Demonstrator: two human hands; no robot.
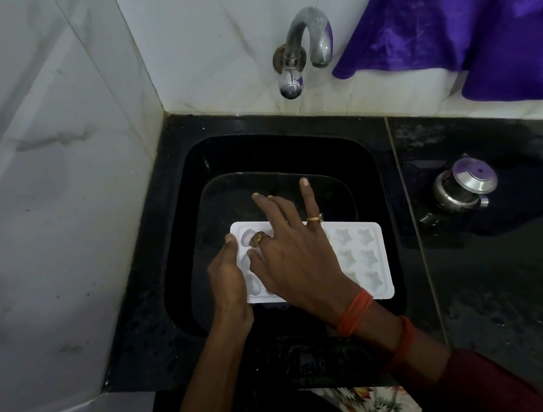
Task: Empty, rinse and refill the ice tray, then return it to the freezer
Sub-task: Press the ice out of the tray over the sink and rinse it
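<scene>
White marble-patterned wall tiles (33,168) fill the left side of the frame and meet a second tiled wall in a corner at upper centre. Below that corner a black sink (289,141) is sunk into a black counter (514,277), whose surface looks wet in patches.

In the lower centre of the frame the white ice tray (366,252) sits level over the sink basin, its long side running left to right. The left hand (227,277) grips the tray's left short edge, thumb on the top rim; its other fingers are hidden beneath. Just to the right, the right hand (293,254) lies spread across the left and middle of the tray, two fingers stretched straight past the far edge and the thumb pressing down near the left cavities. It clasps nothing. Whether its remaining fingers are bent I cannot tell. It wears gold rings, and orange thread bands (353,311) circle its wrist. Star-shaped cavities show on the tray's uncovered right part.

Above the sink, a curved metal tap (309,34) juts from the wall. A purple cloth (478,5) hangs at upper right. Below it, on the counter right of the sink, stands a small lidded steel pot (464,185).
</scene>
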